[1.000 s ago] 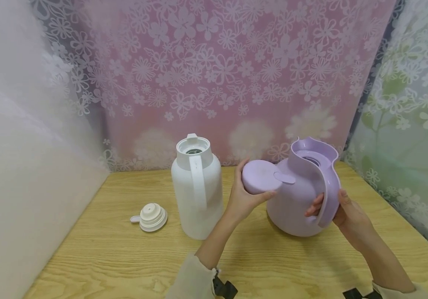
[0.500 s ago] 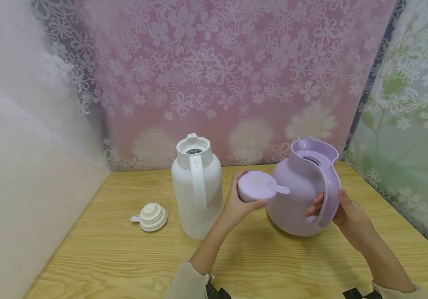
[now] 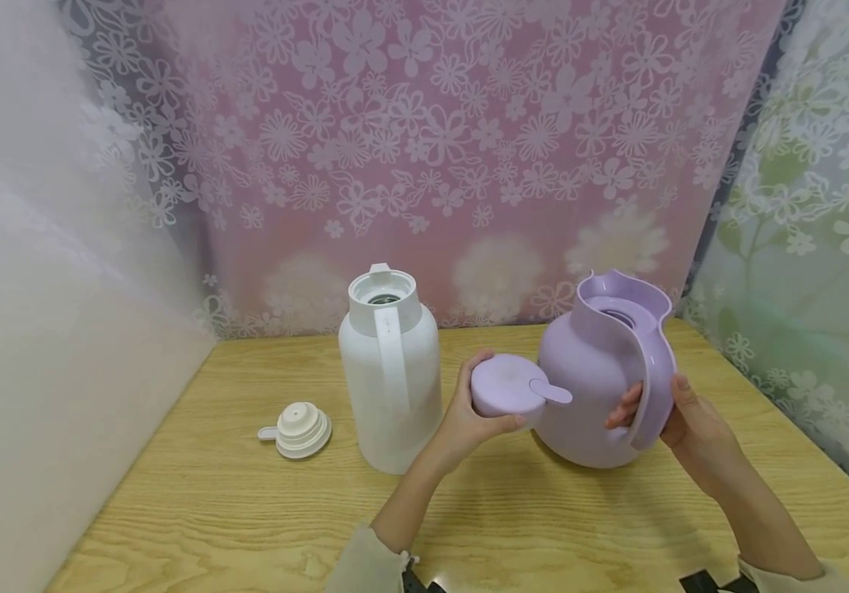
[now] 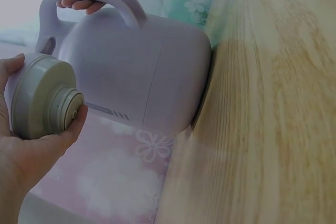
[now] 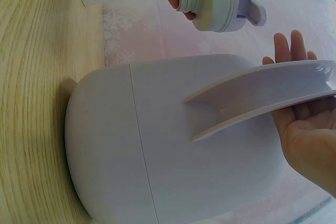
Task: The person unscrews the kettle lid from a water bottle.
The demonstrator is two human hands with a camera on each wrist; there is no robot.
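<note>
My left hand grips the rim of a round lilac lid with a flat tab. From below, in the left wrist view, its stepped pale stopper shows, with a fingertip against it. The lid is held off to the left of a lilac thermos jug, whose mouth is uncovered. The jug stands on the wooden table. Through the loop of its handle go the fingers of my right hand, the thumb on the handle's outer side.
A white thermos jug with an uncovered mouth stands left of the lilac one. Farther left on the table lies a white lid, stopper up. Floral curtains rise behind and at the right; a pale wall stands left.
My left hand has drawn the lilac lid down and slightly left, away from the lilac jug's neck. The right hand and both jugs look unchanged.
</note>
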